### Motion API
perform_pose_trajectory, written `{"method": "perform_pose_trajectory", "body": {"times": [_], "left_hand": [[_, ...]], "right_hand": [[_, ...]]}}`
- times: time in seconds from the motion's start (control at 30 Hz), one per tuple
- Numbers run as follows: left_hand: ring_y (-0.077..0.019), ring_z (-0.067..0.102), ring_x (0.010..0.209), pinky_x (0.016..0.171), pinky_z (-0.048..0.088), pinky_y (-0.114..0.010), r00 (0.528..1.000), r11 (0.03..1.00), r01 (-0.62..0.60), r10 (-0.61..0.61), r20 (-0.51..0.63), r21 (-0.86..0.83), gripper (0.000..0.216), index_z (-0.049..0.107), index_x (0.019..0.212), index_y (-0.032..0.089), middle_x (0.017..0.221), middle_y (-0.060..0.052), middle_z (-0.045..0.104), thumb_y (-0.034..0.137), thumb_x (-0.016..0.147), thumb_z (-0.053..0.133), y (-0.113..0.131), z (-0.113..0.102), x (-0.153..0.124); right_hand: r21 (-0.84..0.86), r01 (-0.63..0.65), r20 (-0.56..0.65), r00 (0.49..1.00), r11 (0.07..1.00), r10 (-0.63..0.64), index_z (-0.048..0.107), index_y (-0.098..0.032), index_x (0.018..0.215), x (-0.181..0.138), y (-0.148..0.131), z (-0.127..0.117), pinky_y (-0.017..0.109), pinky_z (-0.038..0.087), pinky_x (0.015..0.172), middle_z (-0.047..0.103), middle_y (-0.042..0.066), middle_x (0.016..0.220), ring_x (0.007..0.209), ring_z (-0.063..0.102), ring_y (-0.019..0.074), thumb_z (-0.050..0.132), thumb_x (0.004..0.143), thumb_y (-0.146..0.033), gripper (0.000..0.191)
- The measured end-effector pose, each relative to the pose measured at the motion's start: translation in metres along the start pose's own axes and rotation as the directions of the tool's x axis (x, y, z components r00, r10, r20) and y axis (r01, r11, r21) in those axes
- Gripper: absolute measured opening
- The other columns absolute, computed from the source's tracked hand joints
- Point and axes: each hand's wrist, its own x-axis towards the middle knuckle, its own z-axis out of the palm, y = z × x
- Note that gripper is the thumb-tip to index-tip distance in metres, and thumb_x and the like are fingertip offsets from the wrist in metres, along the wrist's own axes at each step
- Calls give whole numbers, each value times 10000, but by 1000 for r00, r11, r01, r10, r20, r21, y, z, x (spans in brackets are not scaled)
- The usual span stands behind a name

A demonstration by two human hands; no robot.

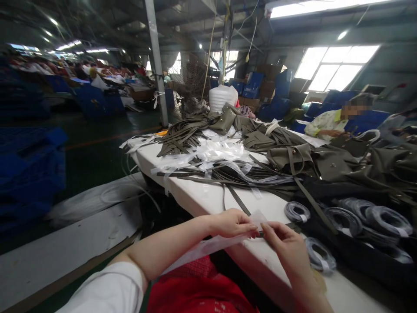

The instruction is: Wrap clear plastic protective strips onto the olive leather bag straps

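At the near edge of the white table [208, 198], both my hands pinch one narrow clear plastic sleeve [208, 245] that runs down toward my lap. My left hand [233, 222] grips it from the left with fingers closed. My right hand [288, 250] pinches its end from the right, thumb and forefinger together. An olive-green strap [239, 202] lies on the table just beyond my fingers and seems to enter the sleeve. A heap of olive straps [185, 132] and clear sleeves [215, 152] lies farther back.
Olive bags [293, 156] and dark fabric cover the table's right side, with several coils of grey tape [358, 217] in front of them. A white barrel [223, 96] stands at the far end. Another person [329, 124] sits at far right. Blue crates [29, 174] stack at left.
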Motion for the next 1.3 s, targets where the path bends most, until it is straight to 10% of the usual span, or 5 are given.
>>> {"method": "perform_pose_trajectory", "body": {"times": [0.4,1.03,1.3], "left_hand": [[-162,541,677,639,372,-252,971,917,-75,156,-180,391,595,632,695,173,691,-41,584,538,1024,297,8,19,-10],[-121,452,617,614,382,-231,992,996,-93,93,-83,8,571,567,599,153,628,2,507,564,978,448,18,35,-19],[-104,433,616,605,363,-210,988,992,-123,120,-97,-21,517,546,630,142,647,17,478,517,978,476,12,39,-19]], "right_hand": [[34,-8,-47,999,999,10,730,-187,723,-5,9,0,297,483,590,674,41,639,615,595,197,734,764,-593,408],[-184,341,73,940,922,-333,560,-210,617,-22,-12,7,254,406,581,566,-8,624,605,526,146,602,875,-320,284],[-145,311,-60,945,939,-322,634,-208,785,-23,-1,-4,260,457,589,623,5,691,634,572,169,647,829,-539,334]]}}
